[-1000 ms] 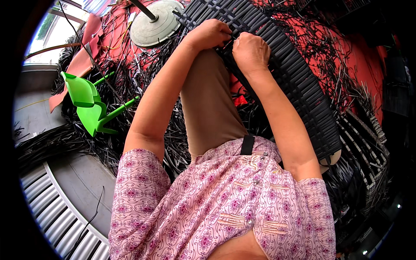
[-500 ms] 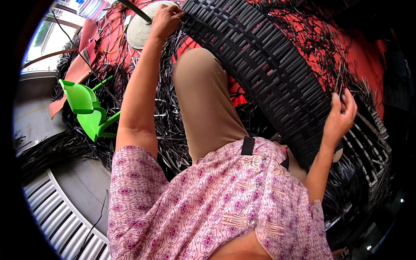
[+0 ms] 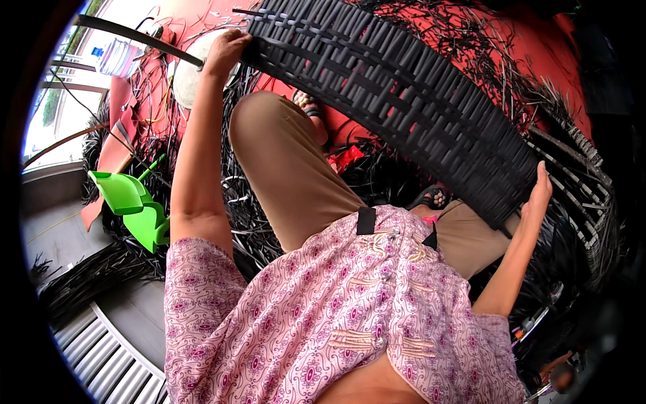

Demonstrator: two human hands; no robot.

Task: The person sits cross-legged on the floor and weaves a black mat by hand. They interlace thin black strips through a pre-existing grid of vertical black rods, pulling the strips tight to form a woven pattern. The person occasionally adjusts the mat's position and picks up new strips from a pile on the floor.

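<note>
A long, curved panel of dark woven plastic rattan point(image 3: 397, 94) slants across in front of me, from the upper left down to the right. My left hand point(image 3: 229, 50) is closed on its upper-left end, where a loose strip sticks out. At the lower-right end, my right hand point(image 3: 538, 192) presses against the panel's edge with its fingers pointing up; its thumb is partly hidden. The panel passes above my raised knee point(image 3: 266, 128) and over my lower legs.
Loose black strips point(image 3: 464, 40) lie scattered over the red floor covering point(image 3: 545, 74). A round pale base point(image 3: 195, 74) with a pole stands beyond my left hand. To the left are a green plastic chair-like item point(image 3: 128, 195) and a white slatted frame point(image 3: 118, 357). Wrapped framework point(image 3: 572, 182) stands at right.
My left hand has shifted left with the panel's upper end. My right hand has come from beside the panel onto its lower-right edge. The panel lies flatter across the view.
</note>
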